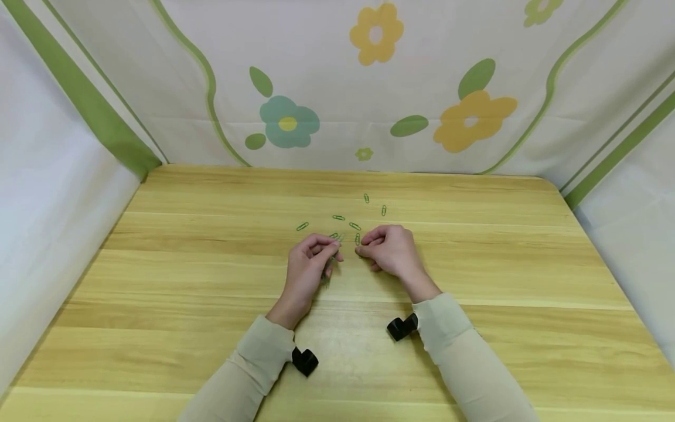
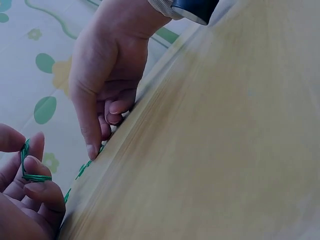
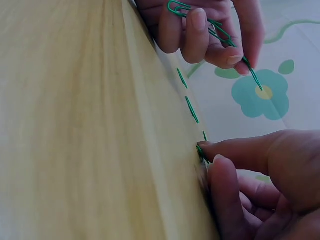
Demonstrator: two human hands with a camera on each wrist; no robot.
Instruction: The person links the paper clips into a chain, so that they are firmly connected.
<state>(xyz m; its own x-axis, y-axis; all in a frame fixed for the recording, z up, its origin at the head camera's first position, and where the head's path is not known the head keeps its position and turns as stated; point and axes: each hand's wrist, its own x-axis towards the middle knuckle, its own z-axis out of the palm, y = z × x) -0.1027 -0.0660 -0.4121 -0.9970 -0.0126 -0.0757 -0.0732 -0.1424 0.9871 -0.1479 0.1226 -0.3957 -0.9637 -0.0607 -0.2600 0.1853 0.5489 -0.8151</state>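
Beneath the left hand [image 1: 308,264] we see a wood-grained bench [image 1: 158,305]; beyond the hand, white cloth [image 1: 337,88] with a teal flower [image 1: 303,124] and orange flowers [image 1: 453,126]; to its left, a green band [image 1: 84,88] and white side wall [image 1: 37,193].

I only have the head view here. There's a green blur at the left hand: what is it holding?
Observer: The right wrist view shows the left hand holding green paper clips linked together.
Operator: Understood. From above I can't judge height. Is the right hand over the table or down at it?
Observer: Down at it. In the left wrist view, a fingertip of the right hand meets a loose clip on the table; whether it is gripped, I can't tell.
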